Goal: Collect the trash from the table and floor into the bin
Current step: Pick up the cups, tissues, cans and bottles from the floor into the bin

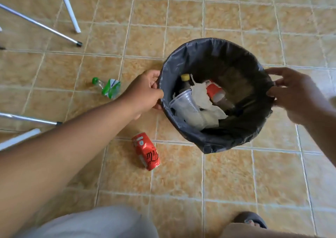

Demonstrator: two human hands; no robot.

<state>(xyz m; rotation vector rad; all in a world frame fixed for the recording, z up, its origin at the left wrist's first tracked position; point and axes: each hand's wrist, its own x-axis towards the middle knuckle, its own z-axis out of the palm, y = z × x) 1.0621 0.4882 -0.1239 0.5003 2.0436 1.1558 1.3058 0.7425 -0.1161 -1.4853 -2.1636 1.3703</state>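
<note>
A round bin lined with a dark plastic bag stands on the tiled floor. Inside lie clear plastic cups, crumpled white paper, a yellow-capped bottle and an orange-labelled bottle. My left hand grips the bin's left rim. My right hand is at the right rim, fingers spread and touching the bag edge. On the floor left of the bin lie a crushed red soda can and a crushed clear bottle with a green cap and label.
White and metal table or chair legs stand at the upper left, more legs at the left edge. My knees and a sandalled foot are at the bottom. Orange floor tiles surround the bin.
</note>
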